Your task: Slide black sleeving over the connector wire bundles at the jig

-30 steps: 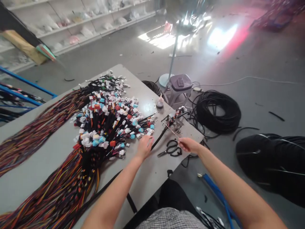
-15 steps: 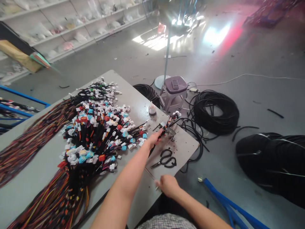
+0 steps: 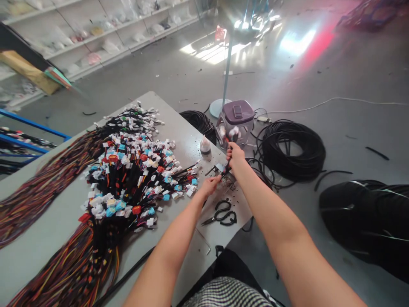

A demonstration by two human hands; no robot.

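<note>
My left hand (image 3: 211, 186) is closed around a black-sleeved wire harness (image 3: 226, 169) at the table's right corner. Further along, my right hand (image 3: 235, 154) grips the same harness, its fingers wrapped just below the end. White connectors (image 3: 234, 131) stick out past that hand, blurred by motion. Beneath the harness is a small metal fixture (image 3: 220, 167), partly hidden by my hands. Black-handled scissors (image 3: 221, 213) lie nearer to me, and a thin bent metal rod (image 3: 204, 242) rests close to the table's front edge.
Bundled harnesses (image 3: 134, 170) with white, blue and red connectors cover much of the table (image 3: 174, 117). A small bottle (image 3: 205, 147) stands near the far edge. On the floor are a purple-topped stool (image 3: 239, 113), coiled black tubing (image 3: 306, 149) and a blue metal frame (image 3: 28, 145).
My right hand has left the thin rod near the front edge and moved up and forward onto the harness. The harness's connector end has shifted away from me. The left hand stays closed on it.
</note>
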